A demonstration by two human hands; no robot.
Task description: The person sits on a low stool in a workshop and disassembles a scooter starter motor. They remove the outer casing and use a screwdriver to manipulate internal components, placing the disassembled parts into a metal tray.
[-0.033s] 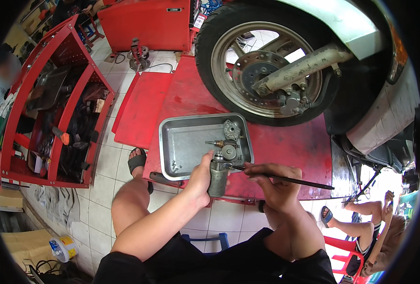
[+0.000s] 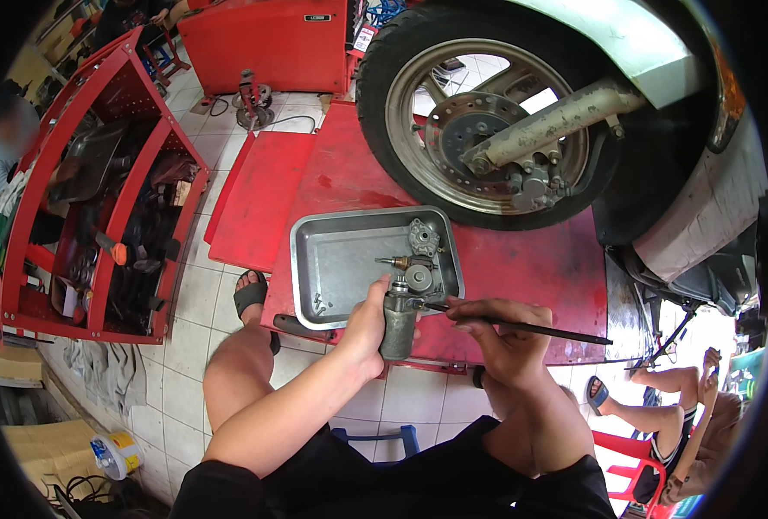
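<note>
My left hand (image 2: pixel 368 327) is wrapped round a grey metal engine part (image 2: pixel 399 330) with a cylindrical body, held over the near edge of a steel tray (image 2: pixel 302 275). My right hand (image 2: pixel 509 339) pinches a thin black rod-like tool (image 2: pixel 557 332). Its left tip meets the upper side of the grey part, and its other end points right. Exactly what kind of tool it is does not show. Inside the tray lie a round metal cover (image 2: pixel 424 235), a brass-tipped fitting (image 2: pixel 394 261), a disc-topped metal piece (image 2: pixel 419 278) and several small screws (image 2: pixel 319 303).
The tray stands on a red lift platform (image 2: pixel 522 285). Beyond it is a motorcycle's front wheel (image 2: pixel 384 130) with a brake disc. A red tool rack (image 2: pixel 112 285) is at the left. On the right, another person sits on a red chair (image 2: pixel 622 450). A blue stool (image 2: pixel 410 439) shows below.
</note>
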